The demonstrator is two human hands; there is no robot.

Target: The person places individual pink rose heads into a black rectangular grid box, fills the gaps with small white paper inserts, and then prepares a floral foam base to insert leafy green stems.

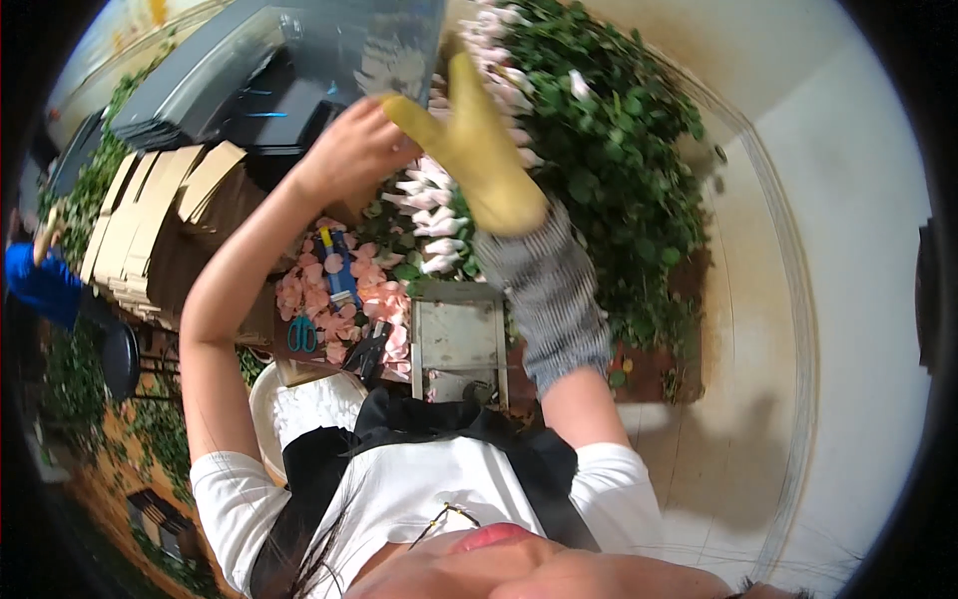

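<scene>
My left hand (pixel 359 145) is bare, with fingers curled beside the yellow glove's thumb; what it holds, if anything, is hidden. My right hand (pixel 469 150) wears the yellow glove and a grey knitted sleeve (pixel 539 295), its thumb spread from the upright fingers. Both hands are over rows of pale pink rose heads (pixel 439 225) with dense green foliage (pixel 609 170). Below them lie pink petals (pixel 299 290), blue-handled scissors (pixel 301 333), a blue tool with a yellow end (pixel 336 270), black shears (pixel 367 354) and a metal tray (pixel 459 329).
A clear plastic box (pixel 389 40) stands at the back, beside stacked kraft paper sleeves (pixel 140 230). A white bucket (pixel 299 419) sits by my body. Another person's blue sleeve (pixel 40 285) shows at far left. A pale wall (pixel 848 200) is on the right.
</scene>
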